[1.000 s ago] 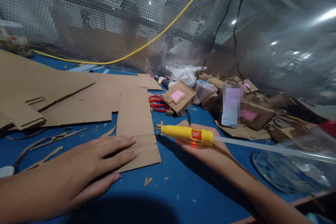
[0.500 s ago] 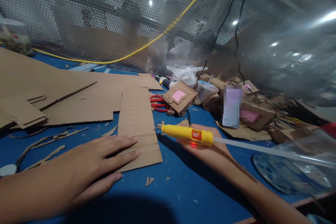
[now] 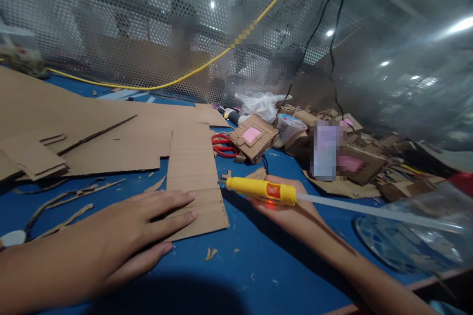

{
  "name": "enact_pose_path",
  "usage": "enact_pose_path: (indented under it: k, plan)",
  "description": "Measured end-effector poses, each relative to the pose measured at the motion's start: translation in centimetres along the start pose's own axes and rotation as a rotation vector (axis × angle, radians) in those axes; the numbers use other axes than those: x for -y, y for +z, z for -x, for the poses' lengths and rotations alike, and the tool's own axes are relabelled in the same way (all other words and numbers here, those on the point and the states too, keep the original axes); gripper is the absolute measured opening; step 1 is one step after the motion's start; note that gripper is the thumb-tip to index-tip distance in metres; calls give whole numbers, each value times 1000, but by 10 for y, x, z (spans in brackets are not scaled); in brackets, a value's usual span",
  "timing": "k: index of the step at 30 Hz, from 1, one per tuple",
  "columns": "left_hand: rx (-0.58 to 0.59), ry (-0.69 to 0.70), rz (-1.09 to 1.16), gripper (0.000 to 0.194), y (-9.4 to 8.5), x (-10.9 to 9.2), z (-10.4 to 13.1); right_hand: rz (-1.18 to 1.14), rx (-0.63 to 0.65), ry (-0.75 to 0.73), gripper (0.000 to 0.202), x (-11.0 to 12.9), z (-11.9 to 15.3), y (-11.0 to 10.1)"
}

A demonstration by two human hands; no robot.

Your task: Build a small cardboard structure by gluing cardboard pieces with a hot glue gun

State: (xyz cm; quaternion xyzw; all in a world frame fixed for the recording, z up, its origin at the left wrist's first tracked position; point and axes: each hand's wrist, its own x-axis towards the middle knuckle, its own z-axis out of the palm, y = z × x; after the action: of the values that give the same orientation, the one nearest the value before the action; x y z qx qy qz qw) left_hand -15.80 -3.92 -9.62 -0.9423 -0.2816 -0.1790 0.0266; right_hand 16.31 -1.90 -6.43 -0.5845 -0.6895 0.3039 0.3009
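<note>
My left hand (image 3: 148, 224) lies flat with fingers spread on the near end of a long cardboard strip (image 3: 192, 162), pressing it to the blue table. In my right hand (image 3: 284, 209) is a yellow hot glue gun (image 3: 258, 190), its nozzle pointing left at the strip's right edge. Whether the nozzle touches the cardboard I cannot tell. A red light glows on the gun's underside, and a long clear glue stick (image 3: 354, 208) sticks out of its rear. Most of my right fingers are hidden behind the gun.
A large cardboard sheet (image 3: 111, 142) covers the left. Beyond the gun are red-handled scissors (image 3: 223, 145), a cardboard box with a pink patch (image 3: 254, 135), a clear tub (image 3: 291, 125) and a phone (image 3: 325, 150). Cardboard scraps lie around. A plastic bag (image 3: 417, 231) rests at right.
The glue gun and my right hand have shifted very slightly left. My left hand and the strip look almost the same.
</note>
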Motion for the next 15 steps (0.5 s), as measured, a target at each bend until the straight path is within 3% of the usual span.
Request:
enact_pose_path:
  k: [9, 15]
  plan:
    - [4, -33, -7, 48, 2, -4, 0, 48, -35, -95, 14, -4, -1, 0]
    - [4, -47, 17, 46, 4, -7, 1, 46, -14, -78, 17, -9, 0, -1]
